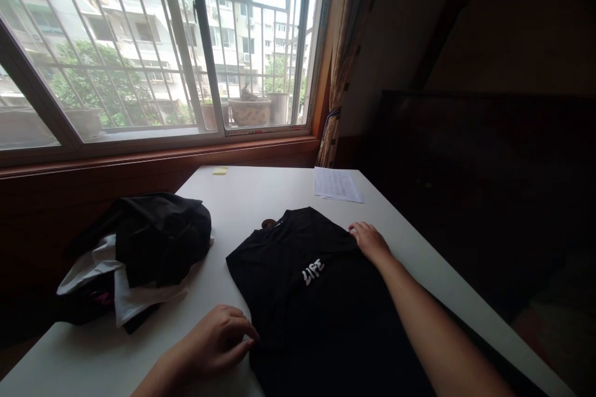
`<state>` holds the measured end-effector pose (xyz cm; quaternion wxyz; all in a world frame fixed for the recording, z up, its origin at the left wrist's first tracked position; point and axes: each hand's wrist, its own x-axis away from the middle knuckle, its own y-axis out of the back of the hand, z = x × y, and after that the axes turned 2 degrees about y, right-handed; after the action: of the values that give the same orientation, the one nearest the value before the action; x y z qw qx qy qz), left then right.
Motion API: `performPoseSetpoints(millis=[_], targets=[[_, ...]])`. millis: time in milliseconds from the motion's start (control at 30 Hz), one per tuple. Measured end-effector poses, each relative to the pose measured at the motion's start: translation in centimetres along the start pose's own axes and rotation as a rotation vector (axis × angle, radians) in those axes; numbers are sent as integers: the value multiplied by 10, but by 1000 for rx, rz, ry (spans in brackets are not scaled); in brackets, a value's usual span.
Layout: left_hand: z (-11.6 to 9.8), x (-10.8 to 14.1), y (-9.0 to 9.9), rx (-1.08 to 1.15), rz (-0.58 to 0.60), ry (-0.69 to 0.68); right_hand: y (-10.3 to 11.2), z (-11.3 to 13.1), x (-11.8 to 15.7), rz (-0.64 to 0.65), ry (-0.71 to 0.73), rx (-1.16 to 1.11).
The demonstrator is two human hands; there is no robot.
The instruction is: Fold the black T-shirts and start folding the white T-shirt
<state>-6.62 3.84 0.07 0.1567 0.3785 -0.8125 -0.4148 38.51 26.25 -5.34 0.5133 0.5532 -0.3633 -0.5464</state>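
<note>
A black T-shirt [326, 310] lies spread on the white table, its neckline towards the window and a small white print on the chest. At its left edge, my left hand [221, 338] has curled fingers, with thumb and forefinger closed on the cloth. My right hand [370, 242] is by the right shoulder, its fingertips pinching the edge of the fabric. The lower part of the shirt runs out of view at the bottom, and my right forearm covers some of its right side.
A heap of black and white clothes [158, 242] sits on the table's left side. Printed sheets [338, 185] and a yellow note [220, 170] lie at the far end. A small brown round object [268, 223] is beside the collar. Behind stands a barred window [223, 132] with a curtain [331, 130].
</note>
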Motion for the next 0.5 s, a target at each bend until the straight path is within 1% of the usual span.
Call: performPoseSetpoints(millis=[67, 133, 233, 300, 400, 500], targets=[[8, -2, -4, -50, -91, 4, 0, 0, -1, -6, -13, -4], [19, -4, -6, -136, -211, 21, 2, 0, 3, -18, -29, -6], [39, -4, -8, -250, -353, 68, 5, -1, 19, -42, -53, -12], [52, -2, -7, -315, -400, 100, 7, -3, 38, -59, -65, -19], [71, 2, -8, -384, -418, 123, 10, -9, 75, -68, -40, -32], [83, 5, -9, -409, -439, 150, 13, -23, 117, -16, 10, -53]])
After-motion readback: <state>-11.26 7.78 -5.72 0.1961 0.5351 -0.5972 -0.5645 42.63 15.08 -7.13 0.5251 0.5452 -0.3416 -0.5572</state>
